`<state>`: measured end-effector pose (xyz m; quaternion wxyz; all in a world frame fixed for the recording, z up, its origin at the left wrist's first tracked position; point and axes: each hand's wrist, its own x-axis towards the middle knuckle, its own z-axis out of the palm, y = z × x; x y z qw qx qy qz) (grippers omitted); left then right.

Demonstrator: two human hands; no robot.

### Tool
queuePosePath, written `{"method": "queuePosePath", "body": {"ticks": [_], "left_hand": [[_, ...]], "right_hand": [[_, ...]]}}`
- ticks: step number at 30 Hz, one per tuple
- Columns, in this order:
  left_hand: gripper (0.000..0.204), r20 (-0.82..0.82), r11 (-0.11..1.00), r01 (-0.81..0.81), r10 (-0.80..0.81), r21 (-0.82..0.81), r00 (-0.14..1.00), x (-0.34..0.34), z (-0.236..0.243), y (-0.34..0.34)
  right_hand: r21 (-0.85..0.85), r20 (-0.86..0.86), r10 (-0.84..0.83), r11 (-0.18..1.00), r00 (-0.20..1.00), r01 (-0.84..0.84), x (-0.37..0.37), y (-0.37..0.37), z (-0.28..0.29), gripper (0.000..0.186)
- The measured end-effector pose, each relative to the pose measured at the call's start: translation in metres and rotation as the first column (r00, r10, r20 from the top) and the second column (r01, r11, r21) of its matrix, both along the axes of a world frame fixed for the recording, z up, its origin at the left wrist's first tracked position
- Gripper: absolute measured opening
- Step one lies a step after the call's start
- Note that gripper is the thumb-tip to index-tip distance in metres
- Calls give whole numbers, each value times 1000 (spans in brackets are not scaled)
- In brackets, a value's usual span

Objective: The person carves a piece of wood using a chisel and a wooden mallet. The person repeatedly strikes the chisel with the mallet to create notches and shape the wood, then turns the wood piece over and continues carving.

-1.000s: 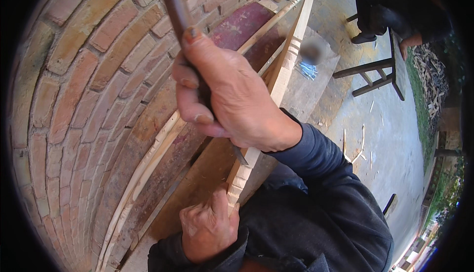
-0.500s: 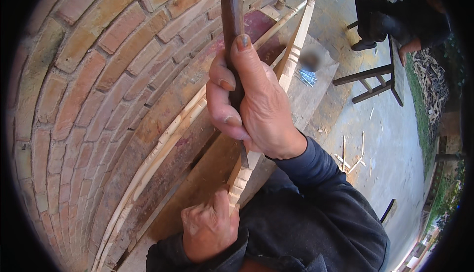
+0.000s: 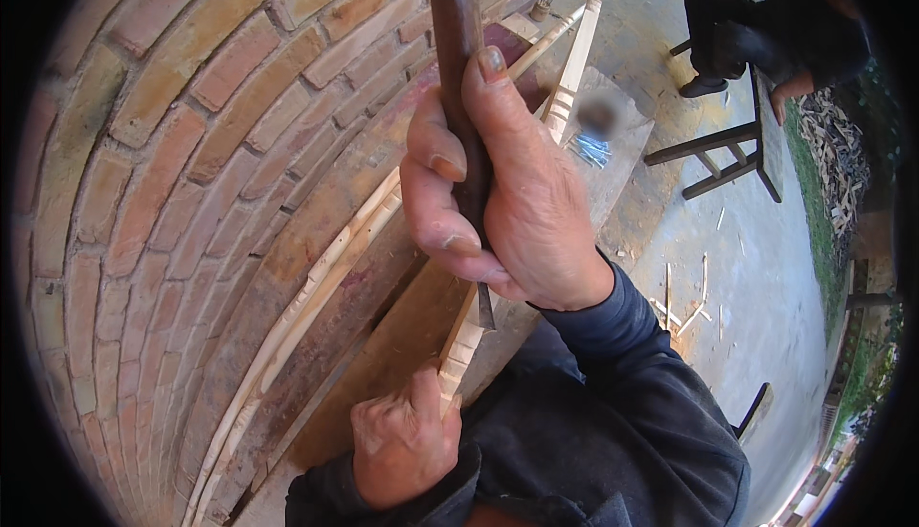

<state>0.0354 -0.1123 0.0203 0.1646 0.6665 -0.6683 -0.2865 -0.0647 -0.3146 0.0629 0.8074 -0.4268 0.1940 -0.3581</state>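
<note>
My right hand [image 3: 517,192] is wrapped round a dark, long-handled tool [image 3: 453,20], held nearly upright. Its narrow metal end [image 3: 485,307] is at the near part of a long pale squared wooden strip [image 3: 461,345]; whether it touches cannot be told. Carved notches band the strip at both ends, and my hand hides its middle. Lower down, my left hand [image 3: 402,441] grips the strip's near end with curled fingers. The strip lies over a brown plank [image 3: 354,393]. To its left, long pale strips [image 3: 306,307] lie on weathered boards.
A brick wall [image 3: 153,221] runs along the left. At upper right another person [image 3: 775,29] in dark clothes is on a dark wooden bench [image 3: 766,144]. Thin blue sticks [image 3: 592,152] lie on a grey board. Wood offcuts [image 3: 699,307] litter the concrete floor; a woodpile [image 3: 831,163] lies beyond.
My right hand has moved right, then slightly further right and down, and the tool has swung from a slant to nearly upright. My left hand has barely moved.
</note>
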Motion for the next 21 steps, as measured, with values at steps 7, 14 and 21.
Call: {"method": "queuePosePath", "body": {"ticks": [7, 14, 21], "left_hand": [[40, 22, 999, 51, -51, -12, 998, 2, -1, 0], [41, 6, 999, 42, -42, -12, 999, 3, -3, 0], [39, 6, 1000, 26, -26, 1, 1000, 3, -3, 1]], "right_hand": [[2, -25, 12, 1000, 1000, -11, 4, -3, -4, 59], [26, -41, 7, 1000, 999, -6, 3, -5, -7, 58], [-4, -61, 38, 999, 997, -39, 5, -5, -5, 60]]}}
